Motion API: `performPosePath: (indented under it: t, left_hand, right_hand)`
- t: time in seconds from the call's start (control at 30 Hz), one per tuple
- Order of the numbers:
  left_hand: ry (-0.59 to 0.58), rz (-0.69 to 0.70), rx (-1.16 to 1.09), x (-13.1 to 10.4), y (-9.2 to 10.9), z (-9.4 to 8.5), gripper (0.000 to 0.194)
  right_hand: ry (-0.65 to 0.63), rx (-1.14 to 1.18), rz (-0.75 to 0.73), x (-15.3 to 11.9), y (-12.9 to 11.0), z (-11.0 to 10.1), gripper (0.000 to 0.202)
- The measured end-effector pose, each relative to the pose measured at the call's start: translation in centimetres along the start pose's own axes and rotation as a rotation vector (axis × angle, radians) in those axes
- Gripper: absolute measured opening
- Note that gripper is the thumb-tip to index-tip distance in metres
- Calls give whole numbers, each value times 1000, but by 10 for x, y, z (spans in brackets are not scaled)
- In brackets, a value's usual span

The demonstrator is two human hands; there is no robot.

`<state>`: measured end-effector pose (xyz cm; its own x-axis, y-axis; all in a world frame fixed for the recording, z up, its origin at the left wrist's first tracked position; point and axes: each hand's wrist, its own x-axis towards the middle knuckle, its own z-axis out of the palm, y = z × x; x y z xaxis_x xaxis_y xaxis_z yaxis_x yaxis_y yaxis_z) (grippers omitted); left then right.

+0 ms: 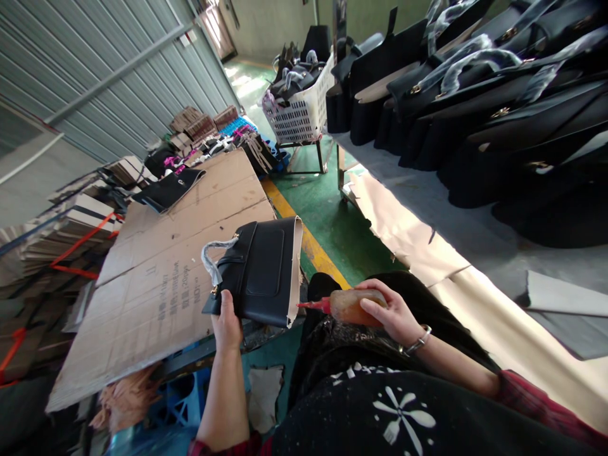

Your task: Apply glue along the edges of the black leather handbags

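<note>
A black handbag lies tilted at the near edge of the cardboard-topped table, its handle wrapped in clear plastic and its pale raw edge turned toward my right side. My left hand grips the bag's lower corner, thumb on top and the other fingers hidden beneath. In my right hand is a squeeze bottle of amber liquid, held sideways. The bottle's red nozzle points left, its tip close to the bag's pale edge; whether it touches I cannot tell.
Flattened cardboard covers the table, with another black bag piece at its far end. Stacked boards line the left. Several black handbags stand on a rack at right. A white basket holds more bags beyond.
</note>
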<state>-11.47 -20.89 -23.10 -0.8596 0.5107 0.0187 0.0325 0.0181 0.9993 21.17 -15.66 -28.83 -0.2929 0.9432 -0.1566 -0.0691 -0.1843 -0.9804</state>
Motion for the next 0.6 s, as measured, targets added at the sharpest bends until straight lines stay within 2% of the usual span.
performPosePath:
  t: [0.13,0.27,0.33,0.43,0.5,0.6]
  left_hand:
    - [-12,-49,-37,-1,-1,1,38]
    - [-18,-58,-50,-6,8,7,37]
    - [-56,-97,-101,-8,17,9,39]
    - [-147,-331,-230,-2,29,2,44]
    - [-157,-517,-336,6,33,-9,40]
    - [-152,-616,-481,23,28,-29,42]
  right_hand:
    - [-13,24,30,0,-2,4,41]
    - [-61,221,171,-5,-2,8,47]
    - [-53,335,251,-7,-2,9,50]
    - [10,451,313,-6,0,7,50]
    - [38,493,317,-4,3,4,46]
    - [36,535,291,-1,9,-2,39]
